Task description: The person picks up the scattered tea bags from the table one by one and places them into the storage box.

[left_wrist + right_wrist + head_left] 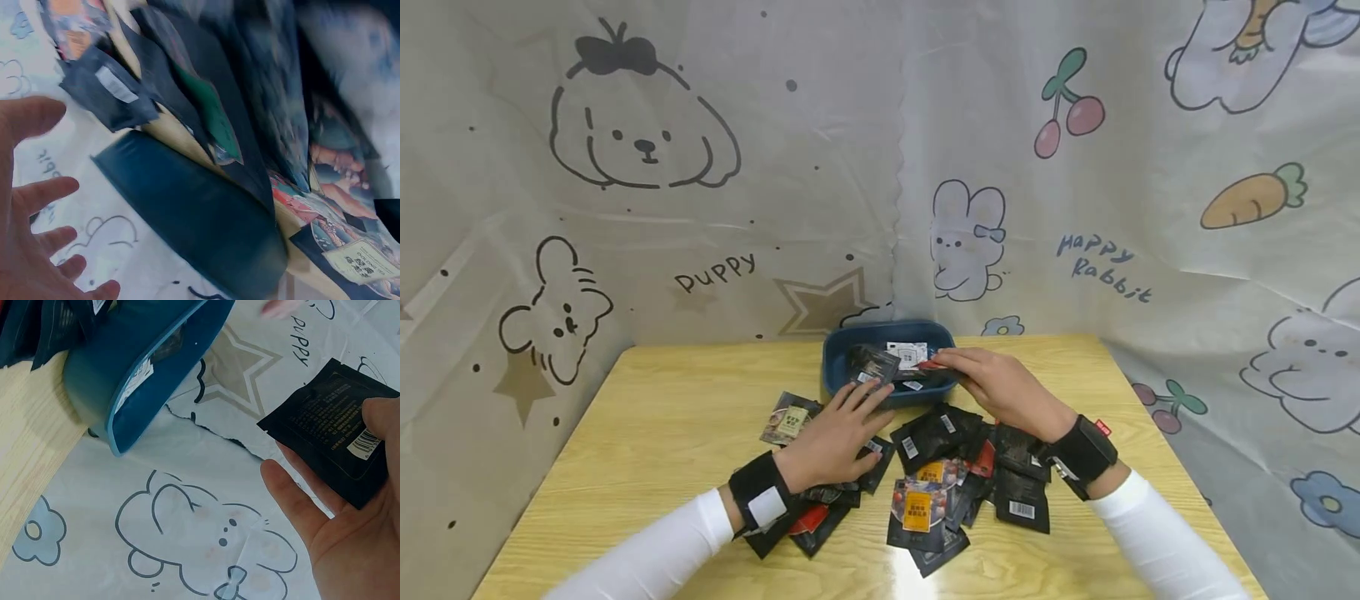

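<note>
A dark blue plastic basket (831,367) stands near the back edge of the table, with black packets and a white one inside. My right hand (1000,385) is over the basket's right side. Between its thumb and fingers it holds a small black foil packet (331,425), printed side and barcode showing. My left hand (838,442) is in front of the basket, above a pile of packets, fingers spread. In the left wrist view its fingers (53,194) hold nothing. Past its fingertips in the head view, a black packet (874,364) lies at the basket's front left.
Loose black packets (1021,500) lie heaped in front of the basket on the right, some with an orange label (919,512). More packets (808,521) lie under my left wrist. A patterned curtain (812,167) hangs behind the wooden table (647,433).
</note>
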Demonstrator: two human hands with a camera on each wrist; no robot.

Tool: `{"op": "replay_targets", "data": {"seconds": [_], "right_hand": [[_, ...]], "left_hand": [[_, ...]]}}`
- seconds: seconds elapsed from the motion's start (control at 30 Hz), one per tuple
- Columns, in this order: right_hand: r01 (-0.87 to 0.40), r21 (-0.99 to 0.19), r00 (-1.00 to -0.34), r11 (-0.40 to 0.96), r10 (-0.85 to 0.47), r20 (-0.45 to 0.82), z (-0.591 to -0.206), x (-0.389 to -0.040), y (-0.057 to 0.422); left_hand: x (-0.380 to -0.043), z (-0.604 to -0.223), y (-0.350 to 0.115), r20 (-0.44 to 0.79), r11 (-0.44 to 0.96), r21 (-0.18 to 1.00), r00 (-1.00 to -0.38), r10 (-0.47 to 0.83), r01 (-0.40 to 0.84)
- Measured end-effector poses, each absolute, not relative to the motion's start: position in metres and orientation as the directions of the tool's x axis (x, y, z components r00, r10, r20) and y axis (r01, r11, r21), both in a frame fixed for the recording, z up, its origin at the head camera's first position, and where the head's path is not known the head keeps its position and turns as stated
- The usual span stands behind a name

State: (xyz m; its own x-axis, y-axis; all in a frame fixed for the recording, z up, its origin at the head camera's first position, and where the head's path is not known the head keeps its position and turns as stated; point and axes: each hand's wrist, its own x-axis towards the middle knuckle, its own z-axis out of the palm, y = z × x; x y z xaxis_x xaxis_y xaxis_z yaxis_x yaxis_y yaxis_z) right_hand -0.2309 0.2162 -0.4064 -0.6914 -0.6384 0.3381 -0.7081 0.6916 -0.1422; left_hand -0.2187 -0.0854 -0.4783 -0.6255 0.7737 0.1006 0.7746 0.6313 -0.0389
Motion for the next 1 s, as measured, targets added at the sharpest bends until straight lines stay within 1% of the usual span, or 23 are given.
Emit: {"op": "replay_targets", "data": {"seconds": [0.07,0.1,0.2,0.33,0.43,0.57,0.7,0.87,1.0], "right_hand": [[-0.707,-0.149,-0.692,0.692,-0.632,0.350,-0.406,-0.237,0.216],[-0.705,-0.149,-0.692,0.693,-0.627,0.357,-0.405,-0.241,0.215],[-0.710,-0.142,-0.682,0.690,-0.622,0.385,-0.405,-0.257,0.212],[-0.735,-0.139,-0.653,0.664,-0.637,0.409,-0.405,-0.276,0.204],[-0.750,-0.142,-0.637,0.646,-0.649,0.415,-0.404,-0.286,0.197],[-0.741,-0.157,-0.653,0.653,-0.645,0.396,-0.405,-0.295,0.189],[-0.732,-0.166,-0.664,0.661,-0.639,0.387,-0.411,-0.304,0.180],[-0.731,-0.180,-0.669,0.658,-0.641,0.376,-0.423,-0.315,0.172],[-0.704,-0.203,-0.701,0.681,-0.620,0.352,-0.430,-0.322,0.169]], "left_hand": [[-0.212,-0.478,-0.088,0.105,0.621,-0.030,-0.615,0.781,0.783],[-0.210,-0.479,-0.089,0.088,0.610,-0.020,-0.607,0.790,0.792],[-0.204,-0.484,-0.092,-0.038,0.578,0.006,-0.577,0.816,0.816],[-0.197,-0.495,-0.097,-0.232,0.592,0.058,-0.566,0.791,0.804],[-0.194,-0.502,-0.100,-0.288,0.610,0.081,-0.568,0.771,0.788],[-0.191,-0.508,-0.100,-0.243,0.590,0.070,-0.560,0.792,0.804],[-0.187,-0.511,-0.098,-0.182,0.562,0.009,-0.552,0.814,0.827],[-0.182,-0.512,-0.098,-0.131,0.522,-0.047,-0.523,0.842,0.852],[-0.179,-0.511,-0.100,-0.066,0.497,-0.044,-0.499,0.864,0.867]]}}
